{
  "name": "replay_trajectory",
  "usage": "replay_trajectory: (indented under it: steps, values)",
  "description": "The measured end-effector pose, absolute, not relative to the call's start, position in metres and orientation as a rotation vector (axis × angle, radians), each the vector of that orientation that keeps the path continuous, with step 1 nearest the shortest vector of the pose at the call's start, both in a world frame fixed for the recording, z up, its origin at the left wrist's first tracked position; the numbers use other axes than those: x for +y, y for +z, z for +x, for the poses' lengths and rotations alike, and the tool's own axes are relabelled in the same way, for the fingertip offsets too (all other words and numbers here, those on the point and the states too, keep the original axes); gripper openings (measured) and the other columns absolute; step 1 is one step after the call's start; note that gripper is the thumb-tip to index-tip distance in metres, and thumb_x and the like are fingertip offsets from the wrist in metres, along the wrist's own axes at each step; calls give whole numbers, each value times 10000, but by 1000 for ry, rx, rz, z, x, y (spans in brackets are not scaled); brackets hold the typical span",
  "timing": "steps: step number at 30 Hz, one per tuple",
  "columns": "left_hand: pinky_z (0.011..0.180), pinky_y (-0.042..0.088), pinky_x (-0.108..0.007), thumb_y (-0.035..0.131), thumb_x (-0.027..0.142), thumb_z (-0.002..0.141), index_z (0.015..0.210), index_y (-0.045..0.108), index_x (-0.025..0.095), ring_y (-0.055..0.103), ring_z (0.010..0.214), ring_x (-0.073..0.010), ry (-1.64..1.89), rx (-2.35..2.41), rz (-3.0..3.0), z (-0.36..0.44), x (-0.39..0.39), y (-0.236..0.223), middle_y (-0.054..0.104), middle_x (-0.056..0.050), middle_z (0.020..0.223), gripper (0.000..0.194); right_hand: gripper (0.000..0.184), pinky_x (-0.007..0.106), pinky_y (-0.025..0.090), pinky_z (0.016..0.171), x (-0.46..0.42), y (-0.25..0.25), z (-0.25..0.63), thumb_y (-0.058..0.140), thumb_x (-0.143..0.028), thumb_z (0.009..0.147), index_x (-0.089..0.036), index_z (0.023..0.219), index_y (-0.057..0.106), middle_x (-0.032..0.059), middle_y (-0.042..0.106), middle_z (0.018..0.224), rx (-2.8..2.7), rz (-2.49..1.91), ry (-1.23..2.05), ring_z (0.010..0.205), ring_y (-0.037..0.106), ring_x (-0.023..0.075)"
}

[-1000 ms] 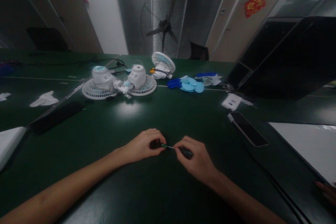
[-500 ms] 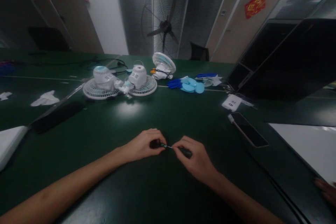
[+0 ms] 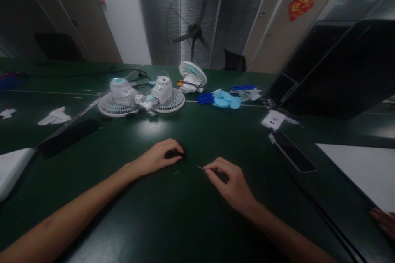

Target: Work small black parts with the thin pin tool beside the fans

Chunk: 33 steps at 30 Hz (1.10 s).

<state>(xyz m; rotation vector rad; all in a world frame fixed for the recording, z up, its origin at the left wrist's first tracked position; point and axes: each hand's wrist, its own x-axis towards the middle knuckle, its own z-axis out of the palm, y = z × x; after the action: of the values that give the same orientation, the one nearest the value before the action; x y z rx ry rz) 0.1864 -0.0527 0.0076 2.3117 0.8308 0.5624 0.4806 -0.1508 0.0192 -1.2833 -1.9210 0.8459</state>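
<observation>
My left hand point(image 3: 160, 155) rests on the dark green table point(image 3: 197, 213), its fingers curled round a small black part point(image 3: 174, 154). My right hand point(image 3: 230, 183) lies to the right of it, closed on a small screwdriver point(image 3: 216, 172) with a black handle. The thin metal tip points left into the gap between the hands. A tiny green piece point(image 3: 176, 172) lies on the table between them, touching neither hand.
Two white fan halves point(image 3: 119, 98) point(image 3: 166, 96) lie face down at the back, a third fan point(image 3: 191, 76) behind them. Blue fan blades point(image 3: 224, 99) lie to their right. A phone point(image 3: 291, 151), a white charger point(image 3: 272, 120), a black bar point(image 3: 66, 136) and another person's fingers point(image 3: 382, 218) are nearby.
My hands have come apart. The left hand moved up and left with the black part; the screwdriver tip is free of it, and a tiny green piece now lies between them.
</observation>
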Motion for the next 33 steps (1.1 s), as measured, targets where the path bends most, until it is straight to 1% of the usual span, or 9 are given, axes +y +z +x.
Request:
replay_trajectory:
  steps: [8,12,15,18,21,23,27,30,33]
  values:
    - [855,498,-383,634,445,959,1187,687,151,654,992,-276,764,1852,2175,46,19,-7,711,-107,1125,376,148,306,516,722,-152,22,478,607,-233,1018,-213,992,751,29,692,939,-1894,-1241,877,834,665,181]
    - [906,486,-412,665,454,925,1204,682,131,627,1090,-325,870,2015,2201,38,17,3,689,-142,1182,427,156,303,528,719,-152,22,478,598,-239,1020,-212,1002,751,32,695,943,-1890,-1237,881,835,668,182]
    - [964,477,-416,671,488,919,1207,678,187,587,1191,-332,879,1841,2299,79,-1,27,659,-134,1256,417,158,305,528,715,-151,21,478,599,-252,1023,-214,999,750,37,696,944,-1894,-1246,864,834,667,185]
    - [817,512,-332,632,524,958,1141,712,224,661,971,-245,415,1249,2235,135,-30,46,704,-65,1107,360,154,307,525,718,-151,20,478,603,-251,1023,-216,1006,752,38,697,946,-1899,-1251,873,842,668,187]
    - [692,482,-284,754,529,877,1038,738,221,659,841,-209,175,993,2198,177,-58,46,698,-43,992,348,156,312,523,723,-151,21,479,601,-250,1024,-220,1016,753,38,698,954,-1902,-1261,875,846,668,189]
    - [683,469,-283,795,462,857,969,741,214,652,830,-206,169,944,2229,192,-70,38,686,-41,962,278,154,316,522,726,-151,21,479,603,-256,1023,-221,1013,754,40,699,951,-1907,-1267,860,848,666,192]
    - [706,476,-287,741,365,914,927,748,218,660,836,-201,175,917,2238,194,-73,29,690,-39,954,148,150,312,529,729,-152,21,479,611,-253,1022,-220,1019,757,40,702,956,-1908,-1266,867,852,672,191]
    - [717,493,-293,704,410,941,974,745,222,678,833,-202,212,980,2207,176,-56,31,714,-40,970,196,148,306,527,717,-152,22,479,612,-247,1022,-222,1020,757,34,699,957,-1904,-1254,873,843,674,184]
    - [761,521,-307,641,452,982,1045,727,214,698,894,-216,473,1222,2151,138,-27,31,745,-51,1036,261,151,308,532,721,-152,21,479,606,-247,1023,-220,1018,755,31,696,952,-1901,-1235,882,832,674,180]
